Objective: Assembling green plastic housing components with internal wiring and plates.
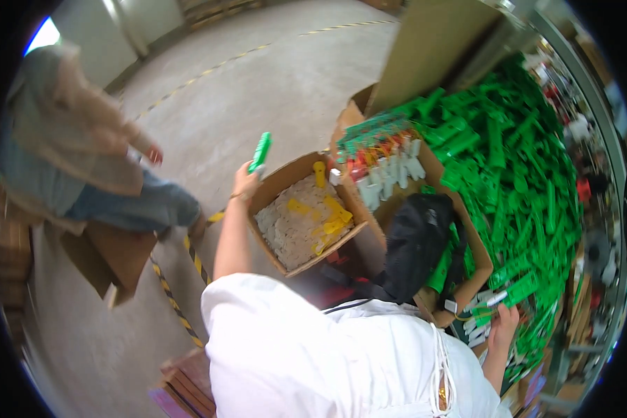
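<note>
My left hand (245, 182) is raised at the left edge of a cardboard box and closed round a long green plastic part (261, 152), which points upward. Grey-white material fills that small box (256, 240), with several yellow plastic pieces (334, 217) on top. On the right, my right hand (503, 329) is at the near side of a heap of green plastic parts (498, 167). Its fingers are drawn together beside a white piece (497, 299) and a flat green part (524, 287); blur hides what exactly they grip.
A larger carton (470, 268) holds a black bag (418, 237), white pieces (393, 174) and red-orange pieces (359, 168). A person (83, 146) stands at the left by an open cardboard box (111, 261). Yellow-black tape (174, 299) marks the floor. A metal rack (599, 118) borders the heap.
</note>
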`<state>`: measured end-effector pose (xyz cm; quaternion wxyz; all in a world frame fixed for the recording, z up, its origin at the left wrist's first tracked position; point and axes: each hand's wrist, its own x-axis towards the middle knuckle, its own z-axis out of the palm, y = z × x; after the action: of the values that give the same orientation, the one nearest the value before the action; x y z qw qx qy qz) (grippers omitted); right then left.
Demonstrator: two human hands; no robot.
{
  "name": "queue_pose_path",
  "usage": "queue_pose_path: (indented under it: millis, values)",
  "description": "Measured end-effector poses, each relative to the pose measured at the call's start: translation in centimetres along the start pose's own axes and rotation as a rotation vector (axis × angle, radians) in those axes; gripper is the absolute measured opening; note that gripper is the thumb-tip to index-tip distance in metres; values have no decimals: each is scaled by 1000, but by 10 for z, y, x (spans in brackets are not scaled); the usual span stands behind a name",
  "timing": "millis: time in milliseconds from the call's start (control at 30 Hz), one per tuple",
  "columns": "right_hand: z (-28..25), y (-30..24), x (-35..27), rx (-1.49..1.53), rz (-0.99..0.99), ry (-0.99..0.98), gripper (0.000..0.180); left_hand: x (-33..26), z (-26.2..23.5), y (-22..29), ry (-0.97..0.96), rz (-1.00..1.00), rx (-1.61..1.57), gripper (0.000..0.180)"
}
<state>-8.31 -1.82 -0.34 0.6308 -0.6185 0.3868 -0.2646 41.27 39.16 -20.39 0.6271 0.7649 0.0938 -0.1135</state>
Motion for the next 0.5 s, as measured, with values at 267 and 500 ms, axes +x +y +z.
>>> queue_pose_path:
  millis: [267, 500]
  values:
    - [-17, -12, -38, -77, -2, 62, 19, 88, 133, 21, -146, 202, 14, 53]
    - [-20, 0, -55, -63, 33, 139, 20, 84, 193, 142, -19, 172, -105, 79]
